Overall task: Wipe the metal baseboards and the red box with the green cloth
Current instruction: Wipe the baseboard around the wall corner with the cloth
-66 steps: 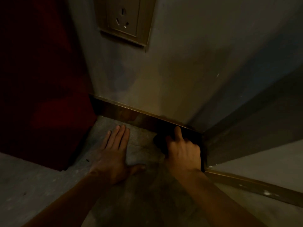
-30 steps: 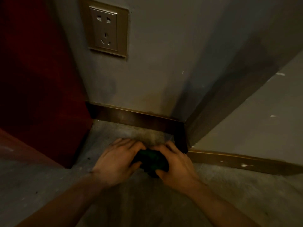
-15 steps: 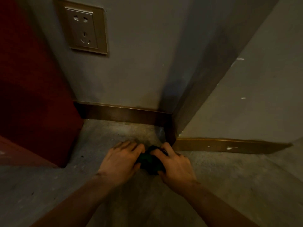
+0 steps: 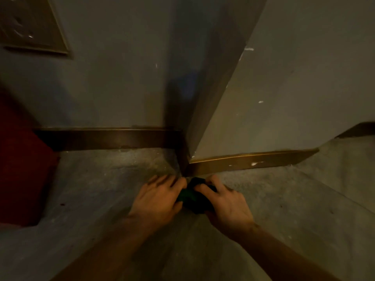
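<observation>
While I crouch over the concrete floor [image 4: 85, 199], both of my hands meet on one green cloth [image 4: 193, 199], bunched into a dark wad that lies on the floor just in front of the outer wall corner [image 4: 187, 138]. My left hand [image 4: 157, 199] covers the cloth's left side, fingers curled over it and pointing toward the wall. My right hand [image 4: 227, 203] grips its right side, thumb and fingers closed on the fabric. The two hands sit close together with only the cloth between them. Crumpled as it is, the cloth has no clear long axis; the wad runs roughly from the corner back toward me.

I count two metal baseboards meeting at that corner, plus a short dark strip [image 4: 359, 129] at the far right edge that may be a third; I cannot tell. The left baseboard [image 4: 113, 138] runs level across the foot of the shadowed wall, its long axis going left to right, from the red box to the corner. The right baseboard [image 4: 251, 161] runs from the corner off to the right, rising slightly, and carries a few pale specks. The cloth lies just beside its near end; whether it touches, I cannot tell.

One red box [image 4: 22, 169] stands at the left edge, well apart from my hands. One wall socket plate [image 4: 30, 25] shows at the upper left, blurred.
</observation>
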